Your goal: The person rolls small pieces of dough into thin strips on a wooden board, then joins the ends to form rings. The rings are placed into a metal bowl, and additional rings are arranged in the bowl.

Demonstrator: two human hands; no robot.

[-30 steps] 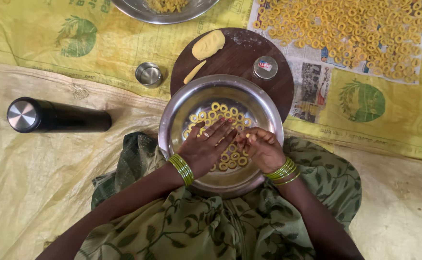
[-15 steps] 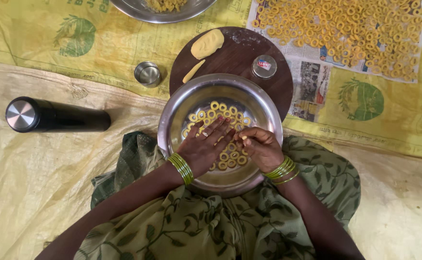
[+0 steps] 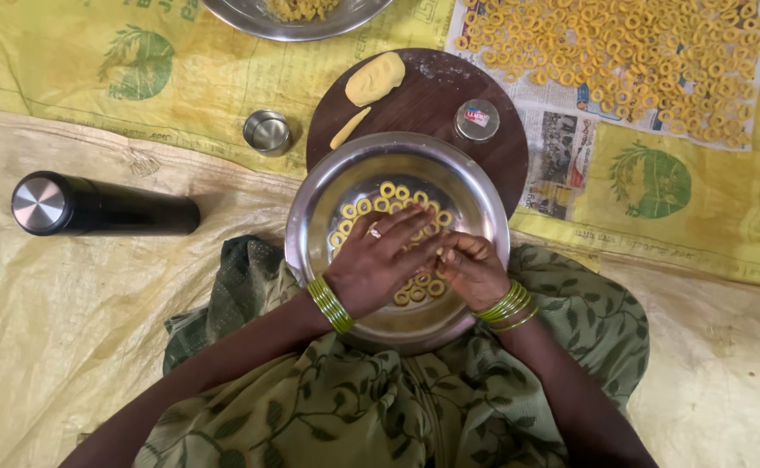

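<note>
Round shiny steel bowl [image 3: 324, 204] on the lap, holding small yellow dough rings [image 3: 395, 191] spread from its far side to its middle. Both hands meet over the near half. Left hand [image 3: 378, 264] lies palm down, fingers loosely spread across the rings. Right hand [image 3: 475, 270] curled, fingertips pinched towards the left's; what they grip, cannot tell. Uncovered rings lie just beyond the fingertips, far side, nearer the left hand.

Plenty of open mat sitting left and right of the steel bowl [image 3: 311, 225]. Black flask [image 3: 107, 206] lying across the left, small cup [image 3: 267, 132] and round board [image 3: 484, 147] crowding just ahead.
</note>
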